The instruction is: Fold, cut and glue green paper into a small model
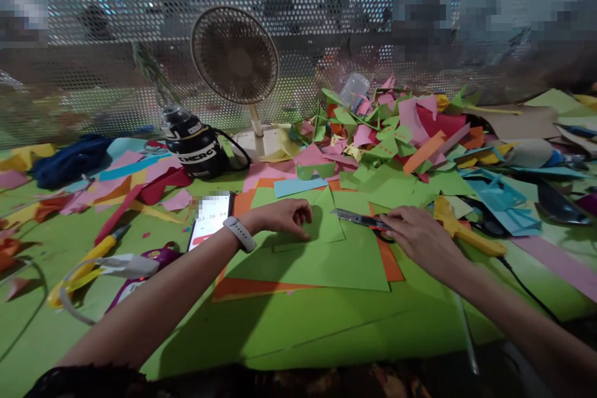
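Note:
My left hand (289, 219), a pale watch on its wrist, rests on green paper with fingers loosely bent, a gap between thumb and fingers, and nothing in it. Beneath it, a smaller green piece (329, 224) lies over a larger green sheet (308, 267), with orange paper (394, 261) showing around the edges. My right hand (410, 233) grips black-handled scissors (357, 219) at the sheet's right side. Their blades look closed and point left. The fingers partly hide the handles. A light blue strip (299, 187) and a green glasses-shaped cutout (316, 170) lie just behind.
Paper scraps (373, 130) heap up at the back, near a fan (236, 56) and a black bottle (193, 143). A yellow glue gun (466, 233) with a cord lies right. At left are a phone (211, 217), a purple object (161, 255) and a yellow-handled tool (88, 264).

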Demonstrator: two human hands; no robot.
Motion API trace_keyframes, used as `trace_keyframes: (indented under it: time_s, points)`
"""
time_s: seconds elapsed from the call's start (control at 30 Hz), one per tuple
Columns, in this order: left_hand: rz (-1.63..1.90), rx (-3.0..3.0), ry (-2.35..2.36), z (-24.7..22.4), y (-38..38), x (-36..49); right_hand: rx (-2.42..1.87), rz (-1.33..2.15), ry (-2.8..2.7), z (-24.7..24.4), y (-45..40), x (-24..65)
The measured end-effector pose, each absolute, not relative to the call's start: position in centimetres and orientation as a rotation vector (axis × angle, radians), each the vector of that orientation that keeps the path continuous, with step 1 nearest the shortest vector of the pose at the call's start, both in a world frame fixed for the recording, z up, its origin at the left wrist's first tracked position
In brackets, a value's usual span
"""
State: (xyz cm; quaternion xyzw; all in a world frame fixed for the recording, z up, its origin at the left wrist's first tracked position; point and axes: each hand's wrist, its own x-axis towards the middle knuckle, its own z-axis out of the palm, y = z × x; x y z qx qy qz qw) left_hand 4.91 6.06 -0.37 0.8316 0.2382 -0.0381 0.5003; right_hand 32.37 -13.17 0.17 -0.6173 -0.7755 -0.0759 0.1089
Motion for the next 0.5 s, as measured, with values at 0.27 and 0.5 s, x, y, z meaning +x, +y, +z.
trace_keyframes:
  time_s: [0.27,0.5]
  points:
    - [-0.119,2.023,0.536,-0.5,6.7,4.9,-1.655,0.032,-2.355,1.0,-14.3,30.1]
    - [-0.163,2.013,0.524,-0.3,7.0,5.0,-1.626,0.088,-2.414,0.8,-13.7,28.5]
